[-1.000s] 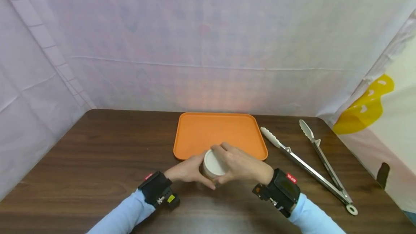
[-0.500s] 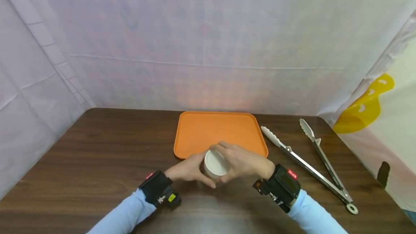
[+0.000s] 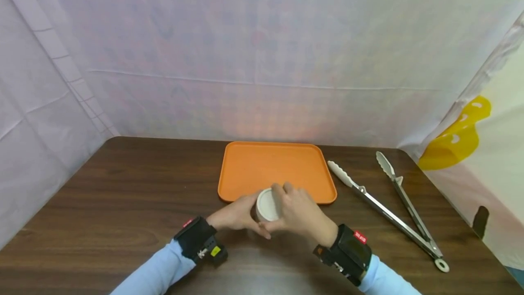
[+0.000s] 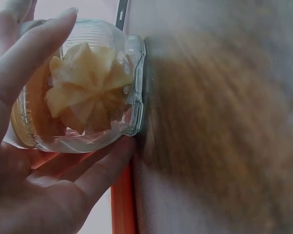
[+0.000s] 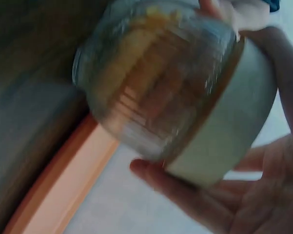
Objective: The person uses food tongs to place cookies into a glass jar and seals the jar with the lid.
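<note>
A clear glass jar stands upright on the brown table between both hands. Through its wall shows a pale yellow, ridged piece shaped like a flower; what it is made of I cannot tell. On top sits a white round lid. My left hand grips the jar's body from the left, thumb in front and fingers behind. My right hand holds the lid from the right, its fingers curled over the far rim and its thumb at the near side. In the right wrist view the lid is blurred.
An orange tray lies just behind the hands. To its right are long metal tongs with pale tips, spread apart on the table. White cloth hangs along the back and sides.
My right hand has turned on the lid, its wrist swinging down and slightly left while the knuckles come up. The left hand and the jar have stayed in place.
</note>
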### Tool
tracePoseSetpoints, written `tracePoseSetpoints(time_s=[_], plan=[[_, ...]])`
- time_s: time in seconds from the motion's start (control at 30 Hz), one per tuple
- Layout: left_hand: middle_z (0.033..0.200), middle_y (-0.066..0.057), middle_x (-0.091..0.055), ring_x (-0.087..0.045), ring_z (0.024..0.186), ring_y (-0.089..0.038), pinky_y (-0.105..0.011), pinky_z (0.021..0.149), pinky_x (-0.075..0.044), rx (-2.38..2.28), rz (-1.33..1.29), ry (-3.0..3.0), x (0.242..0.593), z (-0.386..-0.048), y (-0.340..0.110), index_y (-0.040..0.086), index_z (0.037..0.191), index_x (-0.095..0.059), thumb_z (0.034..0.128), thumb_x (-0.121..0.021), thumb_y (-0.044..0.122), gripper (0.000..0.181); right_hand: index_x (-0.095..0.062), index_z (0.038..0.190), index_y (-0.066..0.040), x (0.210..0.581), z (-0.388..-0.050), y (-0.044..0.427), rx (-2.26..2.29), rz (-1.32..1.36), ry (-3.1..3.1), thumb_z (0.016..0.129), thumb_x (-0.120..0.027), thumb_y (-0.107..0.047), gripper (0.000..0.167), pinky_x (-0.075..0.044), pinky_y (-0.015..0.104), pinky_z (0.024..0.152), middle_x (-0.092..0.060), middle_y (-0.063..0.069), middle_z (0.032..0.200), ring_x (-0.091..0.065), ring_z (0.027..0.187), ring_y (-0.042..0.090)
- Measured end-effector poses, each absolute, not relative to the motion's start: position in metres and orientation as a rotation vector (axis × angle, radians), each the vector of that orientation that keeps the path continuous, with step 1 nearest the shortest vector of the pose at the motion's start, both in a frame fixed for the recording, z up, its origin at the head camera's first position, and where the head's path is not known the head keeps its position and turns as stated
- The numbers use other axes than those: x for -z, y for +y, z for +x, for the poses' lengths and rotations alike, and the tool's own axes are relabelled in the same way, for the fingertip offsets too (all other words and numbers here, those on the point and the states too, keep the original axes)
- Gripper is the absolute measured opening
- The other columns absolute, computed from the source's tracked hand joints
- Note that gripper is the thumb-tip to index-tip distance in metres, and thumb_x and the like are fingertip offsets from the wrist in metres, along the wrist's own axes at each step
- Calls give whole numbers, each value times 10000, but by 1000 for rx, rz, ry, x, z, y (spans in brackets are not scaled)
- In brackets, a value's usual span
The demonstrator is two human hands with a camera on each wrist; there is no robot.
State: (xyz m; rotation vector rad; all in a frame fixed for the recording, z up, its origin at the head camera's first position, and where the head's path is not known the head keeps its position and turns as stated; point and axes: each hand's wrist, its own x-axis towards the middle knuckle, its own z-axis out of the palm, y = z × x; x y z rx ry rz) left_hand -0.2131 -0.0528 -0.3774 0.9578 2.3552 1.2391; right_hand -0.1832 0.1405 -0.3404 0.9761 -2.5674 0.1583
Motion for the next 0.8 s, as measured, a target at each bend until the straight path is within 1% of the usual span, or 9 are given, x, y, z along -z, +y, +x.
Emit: tracePoseSetpoints(time_s=[0.17, 0.27, 0.33, 0.4, 0.47, 0.53, 0.6, 0.67, 0.8], plan=[[1389, -177, -566, -561, 1239, -304, -404, 1065, -468, -1259, 960, 2312, 377, -214, -54, -4, 1468, -401, 727, -897, 119, 900, -643, 1020, 47, 347, -176, 132, -65, 786, -2499, 696, -805, -607, 747, -500, 243, 431, -626, 108, 757, -589, 540, 169], [1402, -181, -557, -557, 1250, -310, -421, 1074, -470, -1242, 984, 2309, 378, -214, -55, -4, 1474, -390, 742, -889, 132, 896, -622, 1079, 48, 343, -174, 133, -139, 780, -2615, 721, -795, -618, 776, -514, 247, 444, -619, 118, 803, -596, 561, 176], [1410, -191, -549, -550, 1259, -317, -437, 1078, -465, -1233, 990, 2311, 378, -215, -55, -10, 1484, -374, 746, -887, 141, 912, -566, 1215, 57, 337, -176, 138, -281, 850, -2750, 732, -808, -594, 845, -572, 288, 545, -624, 191, 977, -647, 703, 229], [1410, -201, -544, -541, 1266, -326, -445, 1080, -461, -1218, 991, 2318, 377, -215, -55, -20, 1492, -355, 748, -885, 145, 928, -473, 1367, 42, 331, -181, 144, -454, 963, -2859, 729, -842, -537, 938, -609, 367, 713, -561, 275, 1233, -664, 947, 325], [1402, -208, -545, -532, 1267, -330, -440, 1082, -450, -1218, 987, 2326, 377, -215, -54, -31, 1491, -347, 739, -887, 136, 941, -347, 1494, 16, 327, -188, 152, -619, 1107, -2929, 729, -873, -456, 1041, -585, 455, 886, -392, 319, 1467, -572, 1197, 421], [1390, -210, -552, -528, 1266, -329, -429, 1088, -441, -1217, 991, 2341, 377, -214, -54, -41, 1483, -351, 727, -893, 131, 945, -292, 1531, 19, 327, -197, 158, -687, 1270, -2919, 731, -886, -386, 1075, -542, 475, 991, -313, 298, 1553, -484, 1322, 434], [1380, -208, -560, -531, 1265, -326, -408, 1093, -438, -1217, 1011, 2361, 378, -214, -54, -46, 1468, -368, 716, -901, 131, 938, -310, 1522, 29, 330, -203, 162, -748, 1369, -2903, 742, -880, -334, 1033, -544, 409, 991, -394, 248, 1523, -507, 1307, 379], [1370, -207, -567, -536, 1259, -323, -390, 1092, -436, -1223, 1026, 2375, 379, -213, -54, -47, 1456, -381, 705, -909, 132, 936, -369, 1489, 35, 334, -206, 164, -771, 1397, -2875, 737, -876, -322, 975, -554, 335, 950, -505, 197, 1435, -571, 1218, 315], [1355, -202, -575, -542, 1249, -324, -385, 1085, -435, -1232, 1017, 2380, 379, -211, -54, -40, 1442, -400, 695, -913, 126, 921, -463, 1427, 16, 340, -204, 163, -800, 1316, -2835, 709, -890, -352, 913, -559, 274, 882, -606, 131, 1310, -627, 1105, 253]])
